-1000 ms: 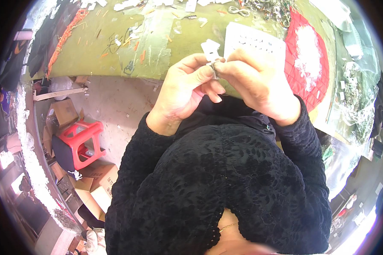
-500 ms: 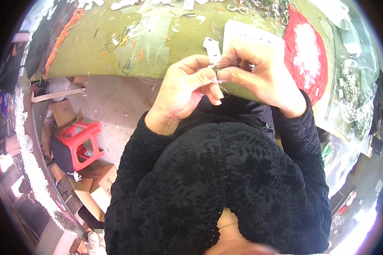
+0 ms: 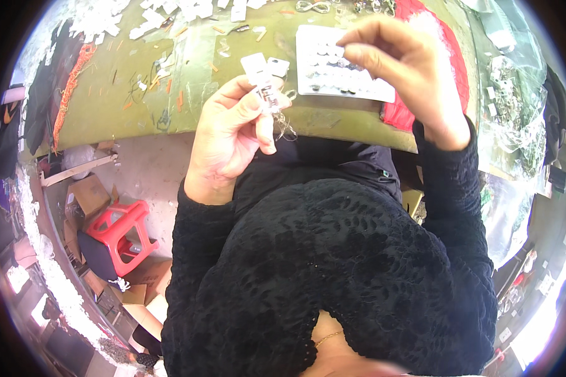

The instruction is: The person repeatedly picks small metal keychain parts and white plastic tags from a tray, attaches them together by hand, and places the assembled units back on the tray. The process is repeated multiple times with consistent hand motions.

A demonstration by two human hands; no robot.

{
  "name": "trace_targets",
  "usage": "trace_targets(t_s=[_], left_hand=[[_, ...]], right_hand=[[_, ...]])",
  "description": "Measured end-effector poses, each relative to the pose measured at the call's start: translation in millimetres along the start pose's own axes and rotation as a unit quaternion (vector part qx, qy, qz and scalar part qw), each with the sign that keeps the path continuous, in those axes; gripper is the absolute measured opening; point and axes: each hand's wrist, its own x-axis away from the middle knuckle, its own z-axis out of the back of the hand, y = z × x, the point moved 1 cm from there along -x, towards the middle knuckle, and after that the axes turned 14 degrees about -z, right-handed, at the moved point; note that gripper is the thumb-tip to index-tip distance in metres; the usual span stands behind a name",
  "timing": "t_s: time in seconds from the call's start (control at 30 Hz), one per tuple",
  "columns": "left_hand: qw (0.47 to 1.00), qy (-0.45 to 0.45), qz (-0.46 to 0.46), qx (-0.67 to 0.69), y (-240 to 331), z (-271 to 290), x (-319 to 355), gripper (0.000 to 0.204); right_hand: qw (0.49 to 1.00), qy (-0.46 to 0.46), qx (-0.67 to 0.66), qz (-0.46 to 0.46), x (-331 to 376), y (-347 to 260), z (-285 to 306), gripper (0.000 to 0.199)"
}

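Note:
My left hand (image 3: 229, 135) is closed on small white tags (image 3: 255, 66) with dark printing. A thin wire loop and strands (image 3: 286, 129) dangle below its fingers. To the right, my right hand (image 3: 409, 72) is raised over a white card (image 3: 346, 89) set with rows of small round silvery and dark pieces. Its thumb and forefinger are curled tip to tip in a pinch. Whether anything tiny sits between them cannot be made out. The hand hides the card's upper right part.
The green table (image 3: 138, 119) carries scattered white tags (image 3: 148, 28), orange bits and an orange string bundle (image 3: 73, 94). A red cloth (image 3: 399, 116) lies right of the card, near clear plastic bags (image 3: 512, 113). A red stool (image 3: 122, 235) and cardboard boxes (image 3: 91, 198) stand lower left.
My hands have parted: the left has moved left with the tags, and the right has lifted off them to above the white card. The card's rows of pieces now show.

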Motion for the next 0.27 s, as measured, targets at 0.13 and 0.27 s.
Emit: trace_targets(t_s=[0.13,0.27], left_hand=[[0.999,0.024,0.008,-0.04,-1,2,3,0.036],[0.997,0.026,0.009,-0.07,-4,2,2,0.043]], right_hand=[[0.974,0.071,0.197,0.09,28,26,-12,0.015],[0.971,0.085,0.212,0.071,38,49,-19,0.014]])
